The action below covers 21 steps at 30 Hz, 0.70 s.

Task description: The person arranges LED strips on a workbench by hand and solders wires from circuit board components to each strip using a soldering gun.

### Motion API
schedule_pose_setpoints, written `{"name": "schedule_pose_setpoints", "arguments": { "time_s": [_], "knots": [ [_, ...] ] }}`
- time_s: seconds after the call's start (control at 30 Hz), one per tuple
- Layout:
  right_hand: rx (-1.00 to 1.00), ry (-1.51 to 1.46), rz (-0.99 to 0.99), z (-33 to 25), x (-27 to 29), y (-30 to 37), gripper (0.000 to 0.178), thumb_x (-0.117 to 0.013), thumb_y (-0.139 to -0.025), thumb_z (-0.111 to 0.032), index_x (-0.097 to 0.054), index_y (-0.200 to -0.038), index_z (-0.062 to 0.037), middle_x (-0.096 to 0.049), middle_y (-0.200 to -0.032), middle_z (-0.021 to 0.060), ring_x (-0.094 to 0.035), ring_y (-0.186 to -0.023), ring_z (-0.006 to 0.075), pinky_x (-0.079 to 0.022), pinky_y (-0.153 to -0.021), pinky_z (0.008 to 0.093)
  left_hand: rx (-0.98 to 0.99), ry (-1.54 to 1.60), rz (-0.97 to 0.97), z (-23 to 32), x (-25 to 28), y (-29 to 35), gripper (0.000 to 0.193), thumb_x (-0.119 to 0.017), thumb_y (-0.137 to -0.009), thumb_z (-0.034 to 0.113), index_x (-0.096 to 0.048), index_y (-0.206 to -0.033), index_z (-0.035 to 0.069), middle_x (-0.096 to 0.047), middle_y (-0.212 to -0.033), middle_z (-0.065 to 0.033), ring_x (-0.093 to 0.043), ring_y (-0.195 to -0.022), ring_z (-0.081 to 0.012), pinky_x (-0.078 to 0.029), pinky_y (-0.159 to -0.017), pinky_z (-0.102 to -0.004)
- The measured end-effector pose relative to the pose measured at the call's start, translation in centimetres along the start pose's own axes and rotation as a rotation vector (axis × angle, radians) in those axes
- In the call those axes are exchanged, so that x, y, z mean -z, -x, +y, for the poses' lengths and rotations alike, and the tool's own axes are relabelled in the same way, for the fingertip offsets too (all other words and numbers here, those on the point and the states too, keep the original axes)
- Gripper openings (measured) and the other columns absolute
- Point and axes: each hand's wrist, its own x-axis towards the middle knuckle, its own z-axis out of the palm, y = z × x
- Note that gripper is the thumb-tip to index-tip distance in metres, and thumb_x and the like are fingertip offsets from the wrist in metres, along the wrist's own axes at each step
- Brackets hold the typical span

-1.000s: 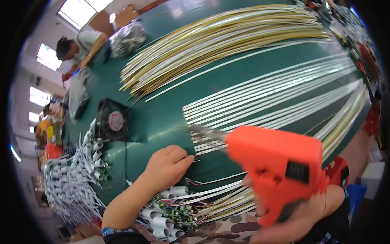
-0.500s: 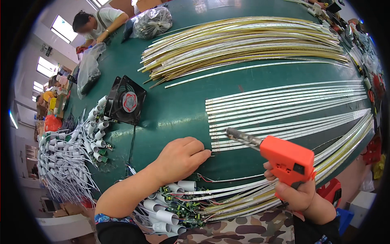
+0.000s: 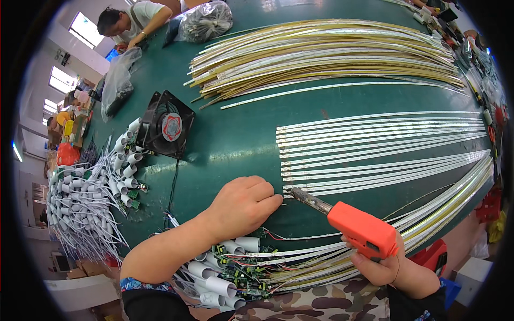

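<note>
My right hand (image 3: 381, 267) is wrapped round the handle of a red soldering gun (image 3: 361, 227). Its dark metal tip meets the left end of the nearest strips in a row of thin white LED strips (image 3: 332, 152), laid side by side. Beside that tip, my left hand (image 3: 243, 206) is closed with thumb and finger pressed together; a thin bit shows at the fingertips, too small to name. Below my hands lies a bundle of wired LED strips (image 3: 321, 255), their left ends by green circuit boards (image 3: 241, 275) and white plastic cups (image 3: 219, 286).
A black fan (image 3: 166, 125) stands left of centre, its cable trailing toward me. White cups with wires (image 3: 80, 208) heap at the left edge. A large pile of strips (image 3: 326, 59) lies at the far side. A co-worker (image 3: 134, 24) bends over the table beside plastic bags (image 3: 206, 21).
The soldering gun has moved left and down, bringing its tip to the strip ends beside my left hand. My left hand stays closed in nearly the same place.
</note>
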Motion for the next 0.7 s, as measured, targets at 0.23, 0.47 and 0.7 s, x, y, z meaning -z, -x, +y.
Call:
{"name": "schedule_pose_setpoints", "arguments": {
  "time_s": [0.23, 0.47, 0.7],
  "knots": [
    [0.028, 0.038, -0.034, -0.6, 0.2, -0.6, 0.056, -0.068, -0.076, -0.005, -0.05, -0.127, 0.0077, -0.067, -0.099, 0.0152, -0.066, -0.078, 0.0269, -0.052, -0.071, 0.0344, -0.004, -0.012, -0.018, -0.1, -0.1, 0.0, 0.02, -0.07, -0.067, 0.003, -0.068, -0.086, 0.005, -0.056, -0.076, -0.0045, -0.059, -0.072, -0.0238, -0.049, -0.063, -0.0365],
    [0.071, 0.069, -0.071, -1.0, 0.4, -1.2, 0.057, -0.069, -0.074, -0.003, -0.051, -0.127, 0.007, -0.066, -0.105, 0.0167, -0.066, -0.079, 0.0278, -0.052, -0.071, 0.0349, 0.005, -0.028, -0.007, -0.1, -0.1, 0.0, 0.019, -0.07, -0.066, 0.003, -0.068, -0.085, 0.005, -0.056, -0.077, -0.0049, -0.059, -0.072, -0.0239, -0.049, -0.062, -0.0361],
    [0.076, 0.111, -0.077, -1.0, 0.3, -1.1, 0.058, -0.07, -0.073, -0.003, -0.05, -0.127, 0.0069, -0.066, -0.105, 0.0166, -0.066, -0.077, 0.0286, -0.052, -0.069, 0.0356, -0.011, -0.035, -0.002, -0.1, -0.2, -0.2, 0.019, -0.07, -0.067, 0.003, -0.067, -0.085, 0.005, -0.055, -0.076, -0.0048, -0.058, -0.071, -0.0235, -0.048, -0.061, -0.0359]
  ]
}}
